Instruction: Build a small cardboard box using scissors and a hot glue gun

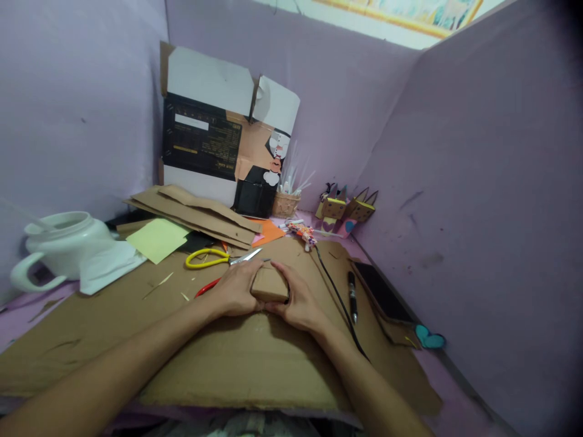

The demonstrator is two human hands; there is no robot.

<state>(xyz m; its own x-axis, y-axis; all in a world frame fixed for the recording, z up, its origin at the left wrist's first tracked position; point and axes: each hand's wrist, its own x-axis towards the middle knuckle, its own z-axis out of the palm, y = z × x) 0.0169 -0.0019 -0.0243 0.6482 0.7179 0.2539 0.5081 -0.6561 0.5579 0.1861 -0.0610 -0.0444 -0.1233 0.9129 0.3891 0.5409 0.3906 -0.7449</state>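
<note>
A small brown cardboard box (269, 284) is held between my two hands over the middle of the cardboard sheet (195, 364). My left hand (237, 288) is closed on its left side, and my right hand (298, 296) grips the right side. Both thumbs meet near its lower front edge. Just beyond my left hand lie scissors with yellow handles (207, 258), blades pointing right. A red handle (208, 287) shows partly from under the left hand; the rest of that tool is hidden.
A white teapot (68, 243) stands at the left, near yellow paper (158, 240) and cardboard strips (200, 212). A flattened printed box (200, 136) leans on the back wall. Rightward are a glue gun (301, 233) with a black cord, a pen (352, 297), a phone (385, 291) and small cardboard figures (334, 209).
</note>
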